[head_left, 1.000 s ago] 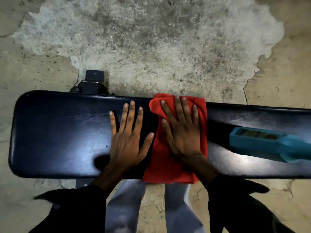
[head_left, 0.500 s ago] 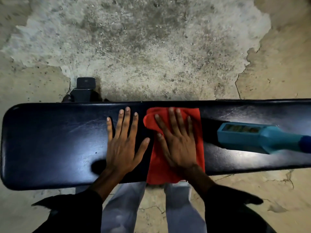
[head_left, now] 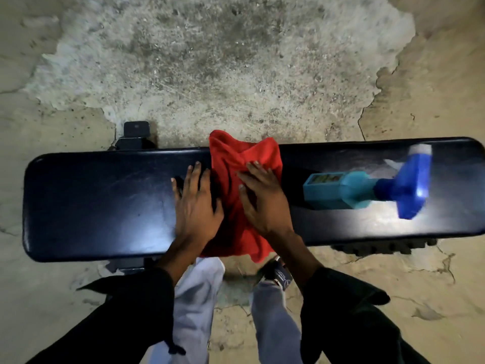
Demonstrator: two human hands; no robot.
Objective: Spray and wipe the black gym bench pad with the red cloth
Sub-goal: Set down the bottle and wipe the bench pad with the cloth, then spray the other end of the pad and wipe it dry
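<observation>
Here, head view, one item after another.

Pad (head_left: 99,203): long, black, glossy, lying crosswise before the person, rounded at both ends. Glare falls on its right part.

Cloth (head_left: 236,164): red, rumpled, draped across the middle of the pad. Its far end rises in folds past the far edge; its near end hangs over the near edge, above the person's legs.

Left hand (head_left: 195,206): palm down, flat on bare pad just left of the cloth. Fingers extended and close together, pointing away from the person; the thumb side meets the cloth's left border. It grips nothing.

Right hand (head_left: 262,198): palm down on the cloth, pressing it to the pad. Fingers slightly spread and angled to the far left, tips on the bunched fabric; whether they pinch a fold I cannot tell.

Bottle (head_left: 338,190): teal sprayer, lying on its side on the pad to the right of the cloth, apart from it. Its blue trigger head (head_left: 412,190) points right and is blurred.

Sleeves (head_left: 147,306): black, on both forearms, reaching to the wrists.

Legs (head_left: 194,298): pale trousers, standing against the near side of the pad.

Frame foot (head_left: 136,135): black, showing beyond the far edge, left of the cloth.

Floor (head_left: 236,74): rough concrete, a large patch worn grey.
</observation>
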